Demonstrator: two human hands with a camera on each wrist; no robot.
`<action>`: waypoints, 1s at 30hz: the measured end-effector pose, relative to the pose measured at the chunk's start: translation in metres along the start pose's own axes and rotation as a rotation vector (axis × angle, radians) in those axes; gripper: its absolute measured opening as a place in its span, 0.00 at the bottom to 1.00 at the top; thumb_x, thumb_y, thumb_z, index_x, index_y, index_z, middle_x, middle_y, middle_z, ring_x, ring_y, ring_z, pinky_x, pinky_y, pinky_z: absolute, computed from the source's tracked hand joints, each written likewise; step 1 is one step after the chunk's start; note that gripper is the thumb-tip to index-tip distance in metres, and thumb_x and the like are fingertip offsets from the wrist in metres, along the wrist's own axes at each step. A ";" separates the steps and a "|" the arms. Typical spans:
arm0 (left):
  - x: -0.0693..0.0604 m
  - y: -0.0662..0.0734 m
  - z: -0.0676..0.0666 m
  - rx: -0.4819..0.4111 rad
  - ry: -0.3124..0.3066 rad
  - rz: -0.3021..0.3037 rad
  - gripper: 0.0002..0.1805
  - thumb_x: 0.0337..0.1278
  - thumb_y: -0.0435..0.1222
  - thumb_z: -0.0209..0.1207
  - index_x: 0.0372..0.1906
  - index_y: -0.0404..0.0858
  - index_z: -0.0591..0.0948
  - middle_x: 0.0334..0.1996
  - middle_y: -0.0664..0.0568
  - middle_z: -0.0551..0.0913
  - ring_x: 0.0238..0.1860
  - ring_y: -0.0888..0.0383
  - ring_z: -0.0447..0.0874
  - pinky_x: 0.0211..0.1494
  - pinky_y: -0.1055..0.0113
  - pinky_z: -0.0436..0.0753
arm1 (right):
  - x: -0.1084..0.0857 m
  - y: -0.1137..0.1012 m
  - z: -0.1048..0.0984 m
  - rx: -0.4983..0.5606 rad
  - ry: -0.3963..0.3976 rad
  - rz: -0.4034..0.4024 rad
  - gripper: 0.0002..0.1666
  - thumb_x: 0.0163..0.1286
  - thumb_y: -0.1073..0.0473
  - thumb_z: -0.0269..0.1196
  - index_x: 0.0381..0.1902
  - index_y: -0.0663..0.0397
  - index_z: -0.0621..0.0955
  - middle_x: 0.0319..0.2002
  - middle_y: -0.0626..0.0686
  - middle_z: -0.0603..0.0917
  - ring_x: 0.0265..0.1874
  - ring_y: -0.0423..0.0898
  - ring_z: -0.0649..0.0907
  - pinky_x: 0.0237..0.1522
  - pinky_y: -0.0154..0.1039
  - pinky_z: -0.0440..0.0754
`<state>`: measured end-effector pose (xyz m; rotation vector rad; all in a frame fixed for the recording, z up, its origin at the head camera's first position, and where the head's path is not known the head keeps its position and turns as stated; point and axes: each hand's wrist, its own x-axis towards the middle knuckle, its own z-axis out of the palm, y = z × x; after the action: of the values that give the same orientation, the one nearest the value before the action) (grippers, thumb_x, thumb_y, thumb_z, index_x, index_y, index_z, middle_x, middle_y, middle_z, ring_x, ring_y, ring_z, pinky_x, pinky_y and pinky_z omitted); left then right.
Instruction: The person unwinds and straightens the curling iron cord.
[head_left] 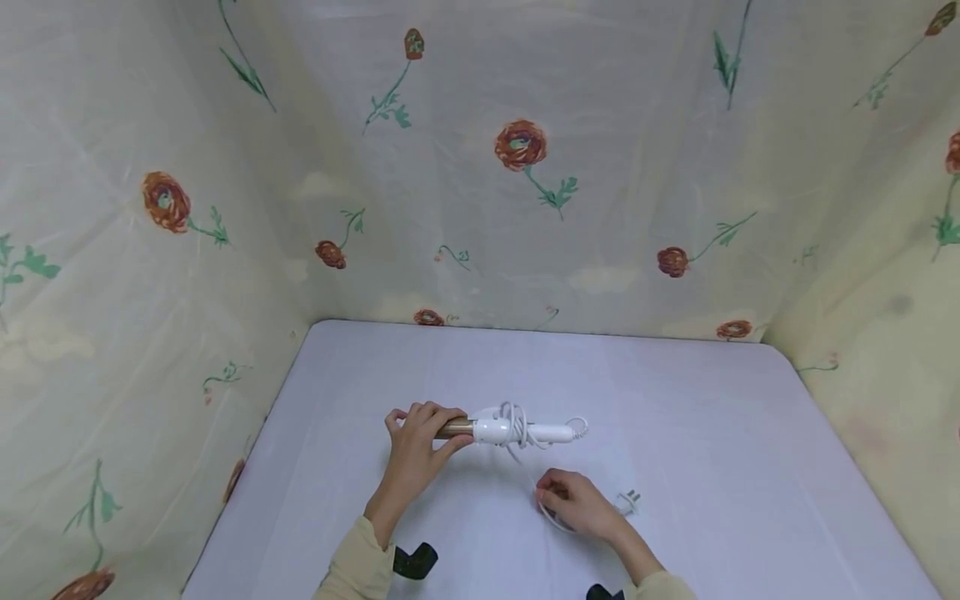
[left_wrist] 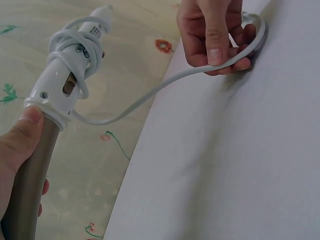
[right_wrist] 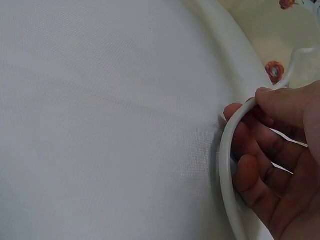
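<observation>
A curling iron (head_left: 491,431) with a white handle and a brownish-gold barrel (left_wrist: 31,185) is held above the table, lying nearly level in the head view. My left hand (head_left: 412,454) grips it by the barrel, thumb beside the white collar. Several loops of white cord (left_wrist: 70,37) wrap the handle. One length of that cord hangs off and runs to my right hand (head_left: 576,502), which pinches it between thumb and fingers. In the right wrist view the cord (right_wrist: 226,165) curves down past the fingertips. The plug (head_left: 628,501) shows just beyond the right hand, its prongs pointing away.
A white-covered table (head_left: 720,467) lies beneath both hands. Flower-patterned cloth (head_left: 600,167) hangs behind it and at both sides. Dark wrist-worn devices (head_left: 416,561) sit by the cream sleeves (head_left: 356,567).
</observation>
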<state>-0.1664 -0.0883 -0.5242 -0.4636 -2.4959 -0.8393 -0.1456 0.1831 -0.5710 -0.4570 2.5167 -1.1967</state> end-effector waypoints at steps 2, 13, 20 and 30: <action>0.000 0.000 -0.001 0.002 -0.005 -0.005 0.21 0.45 0.53 0.65 0.46 0.52 0.82 0.36 0.61 0.81 0.40 0.60 0.74 0.53 0.47 0.53 | 0.002 0.000 -0.001 -0.005 0.009 0.008 0.10 0.69 0.56 0.57 0.38 0.56 0.80 0.28 0.47 0.84 0.27 0.37 0.78 0.32 0.31 0.74; -0.001 0.002 -0.003 -0.016 -0.046 -0.030 0.22 0.46 0.54 0.63 0.47 0.51 0.82 0.37 0.59 0.81 0.42 0.58 0.74 0.55 0.46 0.53 | 0.010 0.000 -0.009 -0.009 0.082 0.056 0.09 0.69 0.58 0.56 0.37 0.56 0.80 0.27 0.47 0.81 0.24 0.39 0.76 0.26 0.31 0.73; -0.003 0.001 -0.003 -0.016 -0.051 -0.021 0.21 0.47 0.55 0.63 0.47 0.52 0.82 0.37 0.60 0.81 0.42 0.60 0.74 0.54 0.47 0.53 | 0.012 0.000 -0.014 0.045 0.117 0.110 0.09 0.70 0.57 0.56 0.38 0.55 0.80 0.25 0.48 0.79 0.18 0.40 0.74 0.19 0.33 0.72; -0.005 0.001 -0.002 -0.024 -0.082 -0.036 0.21 0.48 0.54 0.63 0.49 0.52 0.81 0.38 0.60 0.81 0.42 0.59 0.74 0.56 0.48 0.52 | 0.013 0.003 -0.022 0.070 0.178 0.105 0.11 0.69 0.55 0.58 0.39 0.59 0.80 0.28 0.50 0.82 0.22 0.40 0.76 0.21 0.34 0.75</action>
<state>-0.1610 -0.0895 -0.5251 -0.4714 -2.5783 -0.8815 -0.1673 0.1949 -0.5623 -0.2061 2.5986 -1.3332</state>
